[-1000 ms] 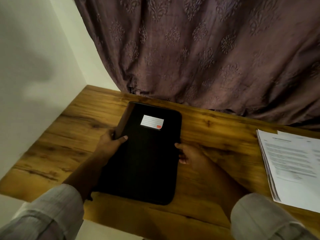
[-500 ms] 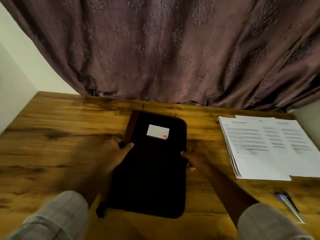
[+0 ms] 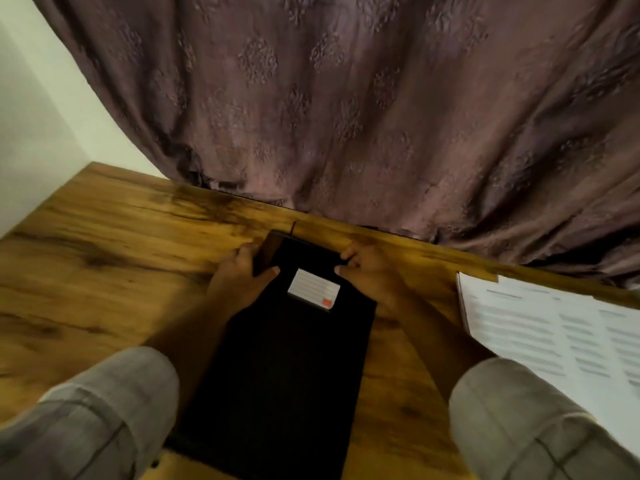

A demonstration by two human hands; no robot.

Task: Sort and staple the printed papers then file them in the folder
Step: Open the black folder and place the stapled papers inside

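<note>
Both hands now sit at the far end of the black folder point(image 3: 287, 368) instead of midway down its sides. The left hand point(image 3: 242, 277) clamps its grip on the far-left corner, thumb on the cover. The right hand point(image 3: 367, 271) pinches the far-right edge. The folder lies flat on the surface point(image 3: 104, 271), its near end by the front edge. The printed papers point(image 3: 554, 334) lie loose to the right, close to the right sleeve point(image 3: 519, 427). Tugging the cover open could slide the folder off the front, and that sleeve could scatter the unstapled stack.
</note>
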